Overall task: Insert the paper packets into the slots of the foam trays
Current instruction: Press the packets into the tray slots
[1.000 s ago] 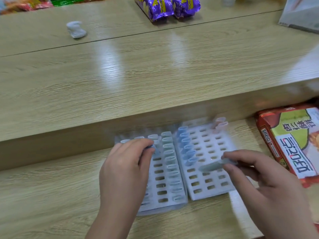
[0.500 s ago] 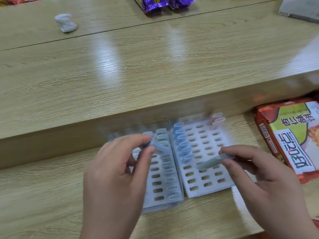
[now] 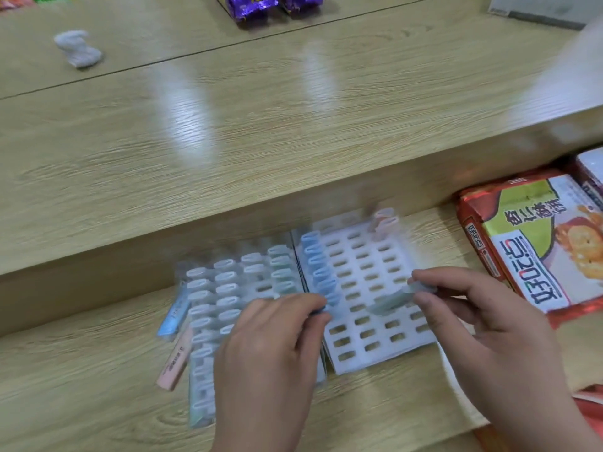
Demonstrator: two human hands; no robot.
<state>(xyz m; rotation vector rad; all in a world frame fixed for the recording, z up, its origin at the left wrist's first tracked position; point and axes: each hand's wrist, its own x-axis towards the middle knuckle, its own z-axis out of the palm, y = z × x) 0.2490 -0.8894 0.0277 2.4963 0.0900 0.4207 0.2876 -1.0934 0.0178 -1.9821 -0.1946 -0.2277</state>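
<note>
Two white foam trays lie side by side on the lower wooden shelf. The left tray (image 3: 257, 287) has several packets standing in its slots. The right tray (image 3: 378, 334) holds a column of blue packets (image 3: 318, 269) on its left edge and two pink packets (image 3: 385, 221) at its far corner. My left hand (image 3: 270, 360) pinches a blue packet (image 3: 318, 310) over the seam between the trays. My right hand (image 3: 483, 327) pinches a pale green packet (image 3: 390, 300) above the right tray. A blue packet (image 3: 174, 316) and a pink packet (image 3: 174, 362) lie loose left of the trays.
A red and green biscuit pack (image 3: 535, 243) lies right of the trays. The raised wooden counter (image 3: 261, 125) behind carries a crumpled white wad (image 3: 78, 48) and purple snack bags (image 3: 257, 4). A grey box (image 3: 541, 8) sits at the far right.
My left hand has carried its blue packet rightward from the left tray to the seam by the blue column. My right hand has stayed over the right tray with the green packet.
</note>
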